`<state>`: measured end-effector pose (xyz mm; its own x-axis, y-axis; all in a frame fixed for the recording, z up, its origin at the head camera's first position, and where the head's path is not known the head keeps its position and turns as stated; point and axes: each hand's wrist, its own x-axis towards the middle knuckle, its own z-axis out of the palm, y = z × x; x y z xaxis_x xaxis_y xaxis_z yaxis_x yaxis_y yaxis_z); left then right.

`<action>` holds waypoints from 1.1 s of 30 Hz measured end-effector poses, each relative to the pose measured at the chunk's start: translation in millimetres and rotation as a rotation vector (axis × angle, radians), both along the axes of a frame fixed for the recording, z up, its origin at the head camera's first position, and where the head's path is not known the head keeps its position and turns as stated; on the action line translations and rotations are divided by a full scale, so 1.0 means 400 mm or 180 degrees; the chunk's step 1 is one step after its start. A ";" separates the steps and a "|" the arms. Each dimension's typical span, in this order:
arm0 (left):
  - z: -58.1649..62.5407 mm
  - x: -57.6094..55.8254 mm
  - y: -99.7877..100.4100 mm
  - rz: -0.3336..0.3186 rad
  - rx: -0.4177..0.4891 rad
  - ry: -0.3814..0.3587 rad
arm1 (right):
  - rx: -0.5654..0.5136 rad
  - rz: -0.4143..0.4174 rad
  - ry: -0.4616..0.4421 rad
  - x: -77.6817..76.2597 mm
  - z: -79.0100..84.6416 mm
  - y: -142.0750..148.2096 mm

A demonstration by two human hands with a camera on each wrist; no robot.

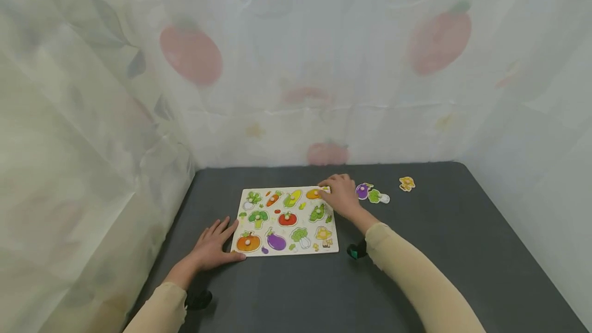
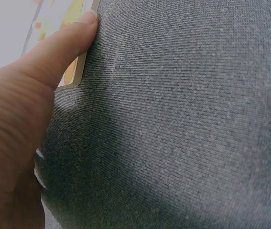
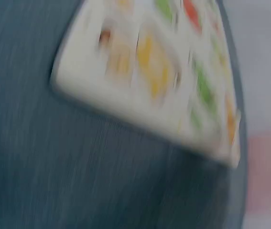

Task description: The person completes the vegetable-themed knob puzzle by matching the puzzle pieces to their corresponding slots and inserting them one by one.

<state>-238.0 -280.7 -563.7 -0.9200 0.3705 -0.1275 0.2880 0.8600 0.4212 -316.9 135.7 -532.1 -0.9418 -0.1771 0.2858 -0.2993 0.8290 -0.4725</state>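
Dark gray ribbed fabric covered the tabletop, which was boxed in by pale hanging sheets. Nearest the viewer, two forearms in cream sleeves reached in from the lower corners, with a small black device just beside the left wrist and another, marked with green, by the right. The person's left hand lay open and spread at the near left corner of a white puzzle board, its thumb resting on the near edge and its fingertips meeting the left side. The board lay flat in the middle of the table, bearing three rows of vegetables. Its near row showed an orange pumpkin with a pale knob, a purple eggplant, a leafy green and a yellow mushroom; beyond came broccoli and a red tomato, then carrot and corn. At the far right corner, the right hand reached over an orange shape, fingers bent; whether they gripped it could not be told. Just past that hand lay a loose eggplant piece touching a leafy piece, with a mushroom piece farther right. Behind everything hung a whitish curtain printed with faded red fruit.
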 end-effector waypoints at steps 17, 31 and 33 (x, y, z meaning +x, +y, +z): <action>0.011 0.002 0.002 0.0036 -0.0060 -0.0023 | 0.0103 -0.1207 -0.0075 0.008 -0.081 0.258; -0.017 0.001 -0.008 0.0010 0.0120 0.0067 | 0.0130 -0.1404 -0.0142 0.004 -0.088 0.247; -0.030 -0.003 -0.013 0.0020 0.0122 0.0101 | 0.0137 -0.1413 -0.0145 0.003 -0.088 0.247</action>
<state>-239.3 -285.8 -575.6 -0.9257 0.3688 -0.0841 0.2964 0.8453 0.4446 -315.9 234.4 -567.3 -0.9407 0.2364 0.2435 0.1103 0.8916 -0.4393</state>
